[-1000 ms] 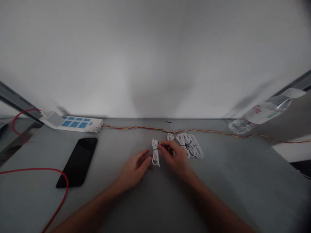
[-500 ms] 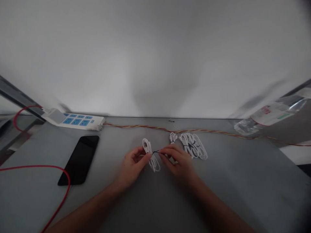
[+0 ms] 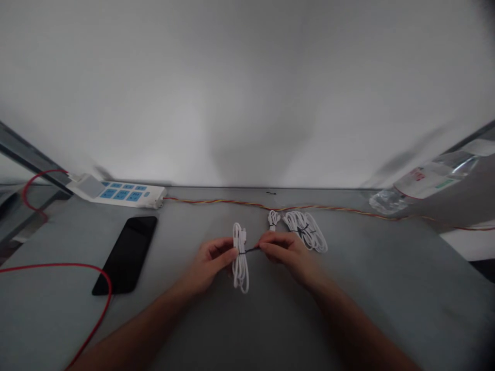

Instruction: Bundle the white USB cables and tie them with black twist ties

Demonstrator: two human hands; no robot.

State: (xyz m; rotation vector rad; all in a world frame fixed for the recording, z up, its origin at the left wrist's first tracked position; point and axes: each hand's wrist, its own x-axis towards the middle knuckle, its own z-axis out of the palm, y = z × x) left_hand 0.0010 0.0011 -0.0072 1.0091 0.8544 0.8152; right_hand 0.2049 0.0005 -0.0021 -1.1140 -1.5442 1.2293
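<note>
A coiled white cable [image 3: 240, 268] hangs upright between my hands, its plug end near the top. My left hand [image 3: 212, 263] is closed on the bundle's left side, thumb at the middle. A black twist tie [image 3: 251, 250] goes around the coil and stretches out to the right. The fingertips of my right hand [image 3: 284, 252] pinch its free end. Just beyond the right hand lie a small tied white cable [image 3: 274, 218] and larger coiled white cables [image 3: 306, 231] bound with black ties.
A black phone [image 3: 126, 255] lies at left, a red cable [image 3: 106, 281] across its lower corner. Behind it is a power strip [image 3: 131, 193] with a twisted wire [image 3: 216, 201] running right along the wall. A plastic bottle [image 3: 425, 180] lies at right; a small black tie [image 3: 271, 193] rests at the back.
The cable bundle has turned more upright and come slightly lower. The tie's ends, crossed before, now form one strand drawn out to the right by my right hand.
</note>
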